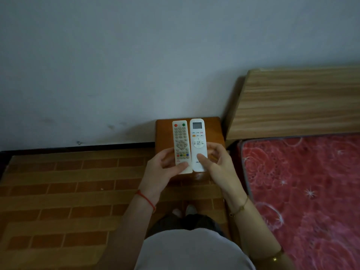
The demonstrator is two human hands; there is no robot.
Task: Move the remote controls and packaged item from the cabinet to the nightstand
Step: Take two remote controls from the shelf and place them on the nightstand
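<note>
Two white remotes are held side by side above a small brown nightstand (214, 131). The TV remote (180, 145), with red and green buttons at its top, is gripped at its lower end by my left hand (165, 168). The air-conditioner remote (198, 141), with a small screen at its top, is in my right hand (216, 162), thumb pressed on its lower face. Both remotes point away from me toward the wall. No packaged item is in view.
A grey wall rises behind the nightstand. A bed with a red patterned mattress (303, 191) and a wooden headboard (296, 102) stands to the right. Brick-patterned floor (68, 191) spreads to the left. My feet (184, 210) show just below the nightstand.
</note>
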